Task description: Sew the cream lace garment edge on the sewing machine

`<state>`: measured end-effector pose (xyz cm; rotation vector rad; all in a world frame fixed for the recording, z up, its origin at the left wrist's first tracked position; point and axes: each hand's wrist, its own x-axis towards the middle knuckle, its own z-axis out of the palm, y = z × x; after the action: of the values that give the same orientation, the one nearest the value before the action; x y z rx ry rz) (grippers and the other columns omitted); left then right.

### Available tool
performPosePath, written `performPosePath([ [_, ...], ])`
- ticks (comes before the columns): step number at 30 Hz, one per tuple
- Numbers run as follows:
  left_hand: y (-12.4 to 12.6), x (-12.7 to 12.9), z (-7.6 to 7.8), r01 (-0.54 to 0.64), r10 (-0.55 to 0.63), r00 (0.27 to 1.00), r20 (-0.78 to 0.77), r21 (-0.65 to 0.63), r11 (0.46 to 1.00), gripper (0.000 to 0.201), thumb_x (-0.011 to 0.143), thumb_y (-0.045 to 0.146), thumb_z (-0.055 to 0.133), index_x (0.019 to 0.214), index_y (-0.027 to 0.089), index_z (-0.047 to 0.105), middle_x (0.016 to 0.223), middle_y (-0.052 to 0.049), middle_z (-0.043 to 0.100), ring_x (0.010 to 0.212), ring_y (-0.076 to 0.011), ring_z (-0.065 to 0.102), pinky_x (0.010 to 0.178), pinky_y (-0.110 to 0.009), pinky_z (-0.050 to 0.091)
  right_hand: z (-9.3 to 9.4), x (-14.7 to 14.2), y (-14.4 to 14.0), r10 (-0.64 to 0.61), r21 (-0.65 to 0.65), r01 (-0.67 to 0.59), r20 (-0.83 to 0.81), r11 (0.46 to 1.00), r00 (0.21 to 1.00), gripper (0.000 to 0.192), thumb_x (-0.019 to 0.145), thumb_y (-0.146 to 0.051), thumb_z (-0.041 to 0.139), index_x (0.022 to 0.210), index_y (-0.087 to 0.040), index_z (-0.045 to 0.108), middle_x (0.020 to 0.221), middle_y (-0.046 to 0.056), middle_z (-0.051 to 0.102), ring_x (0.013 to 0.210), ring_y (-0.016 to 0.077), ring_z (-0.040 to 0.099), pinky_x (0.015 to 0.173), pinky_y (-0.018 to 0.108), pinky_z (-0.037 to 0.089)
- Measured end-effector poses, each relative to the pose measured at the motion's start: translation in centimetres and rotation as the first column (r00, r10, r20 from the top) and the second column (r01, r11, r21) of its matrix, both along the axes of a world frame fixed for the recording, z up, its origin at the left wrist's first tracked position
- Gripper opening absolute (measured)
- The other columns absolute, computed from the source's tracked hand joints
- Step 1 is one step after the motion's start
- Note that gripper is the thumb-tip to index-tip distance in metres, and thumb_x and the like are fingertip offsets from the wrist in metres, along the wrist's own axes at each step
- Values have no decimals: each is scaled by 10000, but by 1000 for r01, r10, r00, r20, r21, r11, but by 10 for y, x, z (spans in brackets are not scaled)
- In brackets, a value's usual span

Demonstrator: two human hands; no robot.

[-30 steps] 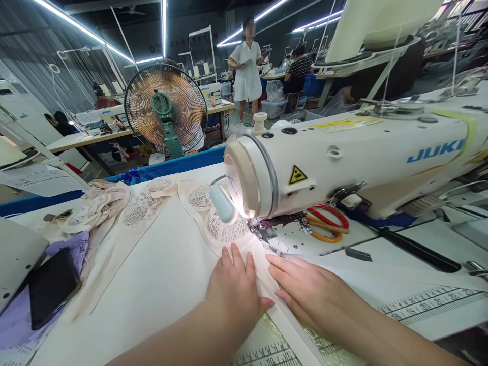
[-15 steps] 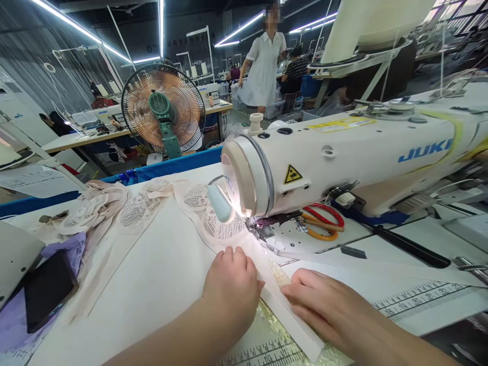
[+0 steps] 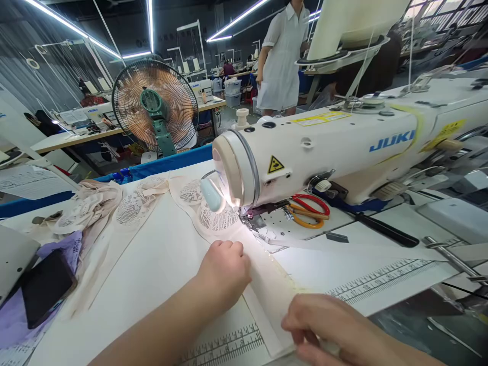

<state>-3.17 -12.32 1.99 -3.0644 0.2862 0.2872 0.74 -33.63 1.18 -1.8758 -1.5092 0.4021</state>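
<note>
While my left hand (image 3: 224, 267) presses curled and my right hand (image 3: 324, 325) pinches the cream fabric strip (image 3: 267, 284), white ruler-printed sewing table (image 3: 381, 274), strip-lit workshop, white sewing machine (image 3: 324, 147) lettered JUKI.

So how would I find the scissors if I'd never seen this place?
Start at the big white sewing machine marked JUKI. Look under its long arm, just right of the bright needle light. The scissors lie flat there, the only thing with one red loop and one orange loop.
</note>
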Motion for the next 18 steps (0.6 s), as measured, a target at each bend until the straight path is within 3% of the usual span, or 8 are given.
performPosePath([
  [4, -3, -5, -8, 138, -137, 984, 111, 0, 991, 171, 834, 280, 556, 917, 139, 604, 882, -58, 592, 791, -183, 570, 1013, -471, 327, -24, 17, 1, -117, 26, 114, 286, 993, 951, 221, 877, -138, 390, 992, -205, 566, 946, 75, 602, 853, 196, 558, 714, 321, 487],
  [9, -15, -11, -11, 372, -367, 926, 89, -46, 927, 553, 867, 464, 487, 1246, 62, 504, 1247, -178, 522, 1198, -271, 431, 1047, -363, 318, -43, 29, -12, -90, 32, 84, 451, 996, 888, 246, 869, -171, 443, 1069, -216, 579, 1086, 92, 595, 1023, 220, 537, 836, 358, 487],
  [13, -21, -13, -11, 331, -331, 944, 10, -74, 941, 581, 878, 492, 449, 1300, 93, 470, 1374, -187, 412, 1262, -306, 378, 1043, -388, 336, -45, 32, -25, -90, 16, 95, 507, 995, 857, 242, 865, -202, 494, 1089, -236, 580, 1171, 88, 571, 1101, 219, 510, 885, 349, 483],
  [18, -17, -11, -14, 303, -305, 952, 0, -111, 946, 573, 882, 479, 447, 1312, 101, 456, 1408, -183, 372, 1281, -310, 361, 1052, -422, 331, -48, 35, -23, -78, -12, 97, 499, 995, 863, 232, 877, -209, 476, 1083, -223, 580, 1192, 98, 553, 1120, 218, 498, 896, 352, 482],
])
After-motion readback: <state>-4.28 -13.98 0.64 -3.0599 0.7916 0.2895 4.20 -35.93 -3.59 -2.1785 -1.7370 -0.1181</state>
